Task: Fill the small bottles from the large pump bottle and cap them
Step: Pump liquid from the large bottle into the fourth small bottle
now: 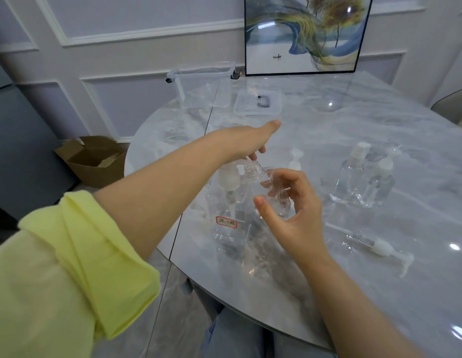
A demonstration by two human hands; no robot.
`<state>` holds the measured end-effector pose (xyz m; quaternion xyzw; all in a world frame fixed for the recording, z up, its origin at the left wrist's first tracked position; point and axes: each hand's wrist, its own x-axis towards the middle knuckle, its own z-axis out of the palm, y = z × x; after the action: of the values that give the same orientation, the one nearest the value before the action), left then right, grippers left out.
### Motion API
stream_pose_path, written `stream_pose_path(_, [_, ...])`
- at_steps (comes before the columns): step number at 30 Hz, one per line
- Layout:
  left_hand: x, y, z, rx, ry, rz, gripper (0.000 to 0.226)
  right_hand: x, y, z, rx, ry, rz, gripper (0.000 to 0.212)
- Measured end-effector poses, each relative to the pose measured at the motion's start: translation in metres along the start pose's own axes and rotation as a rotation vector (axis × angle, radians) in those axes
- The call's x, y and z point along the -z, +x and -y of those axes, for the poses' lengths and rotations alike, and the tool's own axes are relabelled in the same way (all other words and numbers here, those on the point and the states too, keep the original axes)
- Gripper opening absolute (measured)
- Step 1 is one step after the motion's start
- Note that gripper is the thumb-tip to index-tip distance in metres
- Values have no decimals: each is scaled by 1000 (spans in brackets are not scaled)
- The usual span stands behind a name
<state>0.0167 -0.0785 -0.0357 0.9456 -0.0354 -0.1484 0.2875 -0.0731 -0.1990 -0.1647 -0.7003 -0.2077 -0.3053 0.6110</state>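
Meanwhile, a small bottle is held at the pump

An uncapped small bottle [272, 192] is gripped, tilted, by the curled fingers of the right hand [289, 213]. The pump head of the large pump bottle [231, 218] is covered by the left hand [248, 140], whose finger state cannot be told.

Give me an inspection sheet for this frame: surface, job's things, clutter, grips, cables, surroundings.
Surface: round marble table, glossy, with light glare.
Job's things: large pump bottle with red-edged label, upright; small open bottle tilted at its pump; two capped bottles standing right; loose pump lying flat.
Clutter: clear bin and flat lid at far edge.
Grips: left hand over the pump head; right hand holds the small bottle.
Cables: nothing seen.
Surroundings: framed picture, cardboard box on floor.
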Motion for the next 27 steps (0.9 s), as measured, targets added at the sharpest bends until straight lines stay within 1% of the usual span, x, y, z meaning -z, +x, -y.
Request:
stream_pose_path(5, [-1,-1,2,0,-34,5,77,-1,0,1,-3,8,11,36])
stream_pose_path(11, [-1,0,7,-4,-97,-47,77,0,0,0,5,10,18,35])
stream_pose_path(16, [0,-4,5,22,-74,2,77,1,0,1,-7,11,14,37])
stream_pose_path(23, [-1,-6,3,22,-56,1,77,1,0,3,-4,12,21,38])
stream_pose_path(27, [-2,-3,5,4,-53,-26,77,0,1,3,1,13,13,35])
